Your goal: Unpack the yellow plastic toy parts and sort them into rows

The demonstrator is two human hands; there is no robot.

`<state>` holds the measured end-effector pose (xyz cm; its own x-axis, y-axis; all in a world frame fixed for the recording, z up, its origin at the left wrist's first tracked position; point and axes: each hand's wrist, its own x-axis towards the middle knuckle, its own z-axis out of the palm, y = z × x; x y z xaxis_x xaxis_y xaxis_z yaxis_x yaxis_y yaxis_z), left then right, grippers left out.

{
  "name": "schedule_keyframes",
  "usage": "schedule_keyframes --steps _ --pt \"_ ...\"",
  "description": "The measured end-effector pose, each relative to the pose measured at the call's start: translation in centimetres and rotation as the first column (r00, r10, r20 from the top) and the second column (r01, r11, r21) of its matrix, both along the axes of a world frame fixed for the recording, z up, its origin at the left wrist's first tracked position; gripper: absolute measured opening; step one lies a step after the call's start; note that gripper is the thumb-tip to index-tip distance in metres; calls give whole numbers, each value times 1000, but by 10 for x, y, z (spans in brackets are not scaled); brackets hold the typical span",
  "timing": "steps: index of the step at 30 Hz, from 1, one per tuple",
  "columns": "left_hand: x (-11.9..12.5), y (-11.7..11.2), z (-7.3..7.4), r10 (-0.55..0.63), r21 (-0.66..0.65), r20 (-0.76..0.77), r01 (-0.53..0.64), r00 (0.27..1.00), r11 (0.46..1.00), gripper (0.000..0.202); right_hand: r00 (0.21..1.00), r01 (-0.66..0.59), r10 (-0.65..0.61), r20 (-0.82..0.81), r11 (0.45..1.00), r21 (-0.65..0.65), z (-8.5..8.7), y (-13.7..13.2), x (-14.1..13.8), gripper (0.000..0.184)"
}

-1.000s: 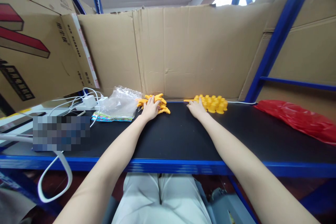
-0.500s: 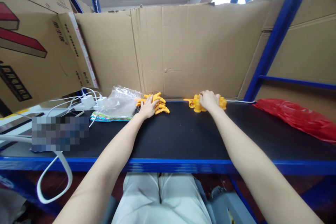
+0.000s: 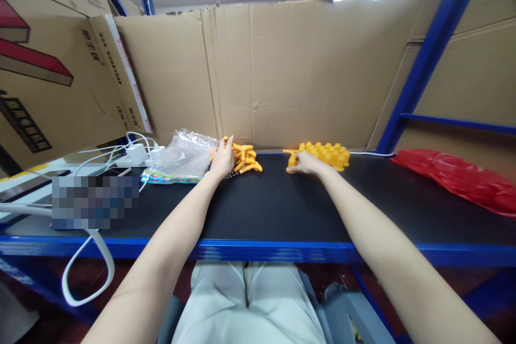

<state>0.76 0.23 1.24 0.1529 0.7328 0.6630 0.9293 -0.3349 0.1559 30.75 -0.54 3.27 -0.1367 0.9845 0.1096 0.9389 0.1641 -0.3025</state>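
Observation:
At the back of the black tabletop, my left hand (image 3: 223, 160) is curled over the left side of a pile of orange-yellow branched plastic pieces (image 3: 245, 153), its fingers closed round one of them. Thin dark chain or coil shows under the pile. Further right, my right hand (image 3: 309, 163) pinches a yellow cylindrical piece (image 3: 292, 163) with a spout-like bar on top. Just behind and right of that hand stands a tight group of yellow cylinders (image 3: 328, 155) in rows. My fingertips are partly hidden on both sides.
A clear plastic bag (image 3: 183, 157) lies left of the pile, near white chargers and cables (image 3: 137, 153). A red plastic bag (image 3: 455, 180) sits at the right. Cardboard (image 3: 290, 75) walls the back; a blue edge (image 3: 274, 250) runs along the front.
My left hand has shifted slightly left and its spread fingers have closed. My right hand has moved left and down, off the yellow cylinders, onto the piece at their left end.

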Motion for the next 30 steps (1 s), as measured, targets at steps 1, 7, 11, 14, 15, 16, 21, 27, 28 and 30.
schedule_keyframes --steps 1,7,11,14,15,16,21,27,28,30 --pt "-1 1 1 -25 35 45 23 999 999 53 999 -33 33 -19 999 -10 -2 -1 -3 19" --pt "-3 3 3 -159 127 205 134 966 983 47 998 -59 56 30 992 111 -11 3 -13 25" --pt "-2 1 7 -177 153 174 151 969 977 52 988 -152 150 24 967 203 -12 6 -18 22" --pt "-1 -1 9 -180 177 140 155 974 972 49 978 -199 207 -8 952 234 -9 1 -24 22" --pt "-1 -1 10 -178 179 133 153 975 972 47 975 -210 220 -15 947 244 -8 -1 -27 21" --pt "0 -1 11 -171 177 129 147 977 973 45 972 -221 234 -22 942 253 -6 -5 -30 21" --pt "2 -9 14 -52 69 67 47 996 996 37 941 -303 328 -84 927 223 1 -21 -45 22" --pt "11 -25 24 137 -69 -178 -151 974 986 32 904 -365 401 -149 904 220 6 -29 -56 27" --pt "12 -27 25 145 -76 -214 -164 966 984 31 901 -366 404 -157 904 222 7 -30 -56 27" --pt "14 -28 25 153 -87 -271 -182 950 979 31 901 -361 400 -168 907 218 7 -30 -56 27"
